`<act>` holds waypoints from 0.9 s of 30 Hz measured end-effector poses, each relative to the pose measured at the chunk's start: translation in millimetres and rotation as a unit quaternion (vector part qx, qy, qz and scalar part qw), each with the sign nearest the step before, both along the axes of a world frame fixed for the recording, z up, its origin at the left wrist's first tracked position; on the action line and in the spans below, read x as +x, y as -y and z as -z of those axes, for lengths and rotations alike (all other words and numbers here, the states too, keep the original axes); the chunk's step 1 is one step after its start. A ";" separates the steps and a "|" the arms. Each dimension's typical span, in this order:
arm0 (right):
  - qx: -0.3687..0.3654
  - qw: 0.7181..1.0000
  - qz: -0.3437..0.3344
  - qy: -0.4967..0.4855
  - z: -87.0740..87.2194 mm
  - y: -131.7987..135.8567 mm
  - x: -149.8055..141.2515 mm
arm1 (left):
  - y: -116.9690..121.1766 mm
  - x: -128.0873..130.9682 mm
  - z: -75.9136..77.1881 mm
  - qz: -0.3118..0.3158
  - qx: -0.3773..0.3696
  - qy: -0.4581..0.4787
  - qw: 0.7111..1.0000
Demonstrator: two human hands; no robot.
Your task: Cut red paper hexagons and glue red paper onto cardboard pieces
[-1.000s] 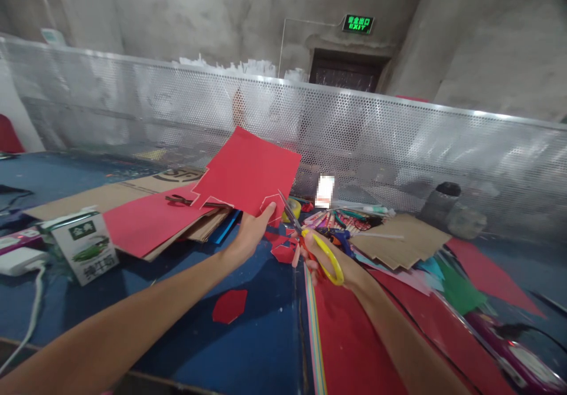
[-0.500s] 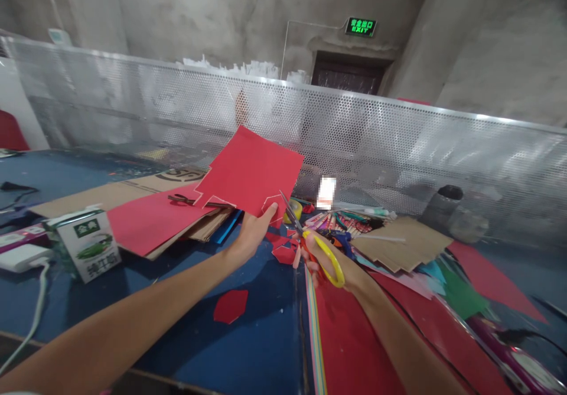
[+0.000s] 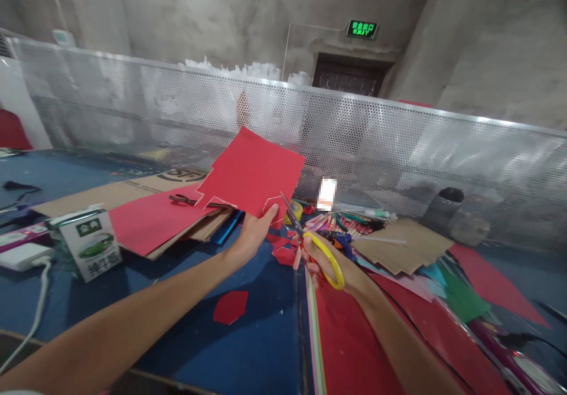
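My left hand pinches the lower edge of a red paper sheet, thumb on its face. A pale outline with angled corners is drawn beside that thumb, and the sheet's lower left edge has notches cut out. In my right hand is a pair of scissors with yellow and orange handles; the blades point up at the sheet's lower right edge, near the outline. Whether the blades touch the paper I cannot tell. A cut red paper hexagon lies on the blue table below, and red scraps lie under the blades.
A milk carton and a white charger with cable stand at left. Red sheets over cardboard lie behind. Pens, tape, brown card and coloured paper crowd the right. A perforated metal screen borders the table's back.
Both hands, the sheet and the scissors keep nearly the same pose. The whole view has shifted very slightly.
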State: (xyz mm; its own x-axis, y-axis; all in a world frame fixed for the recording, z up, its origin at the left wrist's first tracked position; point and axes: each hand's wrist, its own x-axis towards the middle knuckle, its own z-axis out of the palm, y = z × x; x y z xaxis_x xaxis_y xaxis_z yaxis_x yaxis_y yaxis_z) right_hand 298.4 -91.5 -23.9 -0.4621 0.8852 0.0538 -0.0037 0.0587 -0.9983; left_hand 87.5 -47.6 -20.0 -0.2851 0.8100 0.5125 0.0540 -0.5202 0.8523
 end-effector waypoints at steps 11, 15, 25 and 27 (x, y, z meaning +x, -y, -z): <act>-0.001 1.000 0.011 0.020 -9.8 9.9 -10.8 | -0.1 -0.4 0.5 0.007 0.012 0.007 1.000; 0.002 0.999 0.021 0.025 -11.0 10.7 -5.8 | 0.6 -0.2 -0.2 0.007 0.012 0.010 1.000; 0.008 0.999 0.012 0.029 -13.5 16.7 -12.9 | 1.3 -0.1 0.2 0.006 0.012 0.015 1.000; 0.010 1.000 0.006 0.028 -14.5 17.5 -15.5 | 1.1 -0.4 0.4 0.008 0.010 0.016 1.000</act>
State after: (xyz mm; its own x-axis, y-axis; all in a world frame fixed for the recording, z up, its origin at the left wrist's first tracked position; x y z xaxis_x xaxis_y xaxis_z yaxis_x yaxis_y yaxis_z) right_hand 283.0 -109.0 -9.3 -0.4538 0.8899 0.0460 0.0528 0.0784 -0.9955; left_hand 87.1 -48.7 -20.4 -0.2888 0.8038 0.5201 0.0192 -0.5383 0.8425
